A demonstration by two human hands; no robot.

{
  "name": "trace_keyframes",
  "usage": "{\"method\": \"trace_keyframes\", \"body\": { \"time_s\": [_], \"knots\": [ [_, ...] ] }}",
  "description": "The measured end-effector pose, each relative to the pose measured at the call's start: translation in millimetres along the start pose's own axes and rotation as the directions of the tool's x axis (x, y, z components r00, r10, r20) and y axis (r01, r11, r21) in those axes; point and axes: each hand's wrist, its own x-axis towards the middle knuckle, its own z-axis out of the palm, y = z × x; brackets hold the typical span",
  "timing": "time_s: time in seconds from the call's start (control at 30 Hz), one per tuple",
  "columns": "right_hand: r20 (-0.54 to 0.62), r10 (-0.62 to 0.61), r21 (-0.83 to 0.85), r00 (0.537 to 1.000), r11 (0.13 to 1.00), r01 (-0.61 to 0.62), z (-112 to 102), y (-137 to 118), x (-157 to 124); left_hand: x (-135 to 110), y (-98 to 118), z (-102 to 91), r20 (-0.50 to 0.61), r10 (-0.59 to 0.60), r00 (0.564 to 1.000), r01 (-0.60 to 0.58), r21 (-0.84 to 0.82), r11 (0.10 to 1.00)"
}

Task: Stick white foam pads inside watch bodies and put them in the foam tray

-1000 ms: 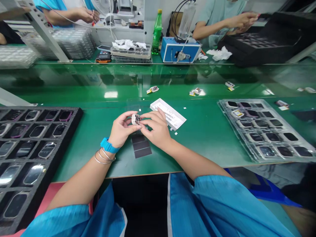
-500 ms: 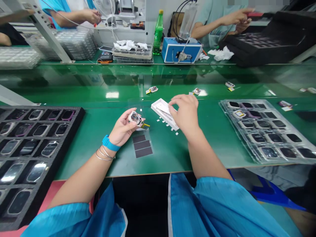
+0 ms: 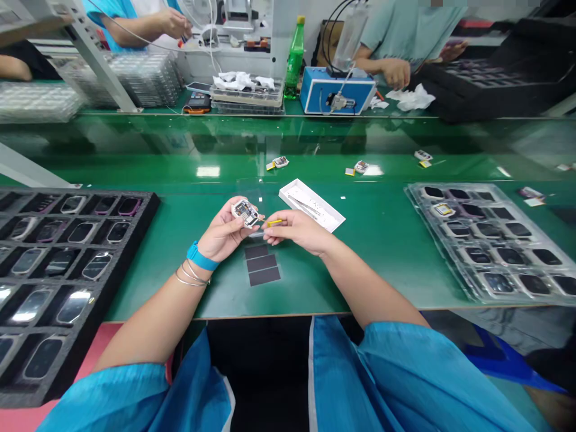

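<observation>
My left hand grips an opened smartwatch case, its circuit parts facing up. Beside it, my right hand is closed on a small yellow-edged battery at the case's right side. Behind the right hand lies a shallow white box holding tweezers and tiny specks. Dark rectangular adhesive pieces on a clear sheet lie on the green table below the hands. A small white square sits just beyond the left hand.
At left stands a black foam tray of watches; at right, stacked clear plastic trays hold more. Opened watches with batteries lie along the green strip ahead. Farther back are a green bottle, a blue machine and co-workers' hands.
My right hand has moved left and down from the white box to the battery beside the case. The box's inside now shows more fully. A co-worker's hand at back right has lowered.
</observation>
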Motion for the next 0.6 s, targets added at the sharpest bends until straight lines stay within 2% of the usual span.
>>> {"method": "trace_keyframes", "body": {
  "time_s": [0.1,0.37,0.47,0.6],
  "knots": [
    [-0.074,-0.079,-0.042,0.994,0.996,0.076,-8,-11,-6,0,0,-0.7,-0.006,-0.007,1.0,0.007,0.013,1.0],
    [-0.01,-0.237,-0.01,0.971,0.972,0.237,-10,-20,-14,-2,-1,5.6,0.035,-0.113,0.993,0.114,-0.032,0.993],
    [0.009,-0.307,-0.098,0.952,0.947,0.306,-10,-18,-14,-1,-1,5.3,0.042,-0.14,0.989,0.142,-0.049,0.989],
    [-0.077,-0.367,-0.294,0.927,0.897,0.33,-6,-15,-14,-1,-2,5.8,0.068,-0.176,0.982,0.181,-0.073,0.981]
  ]
}}
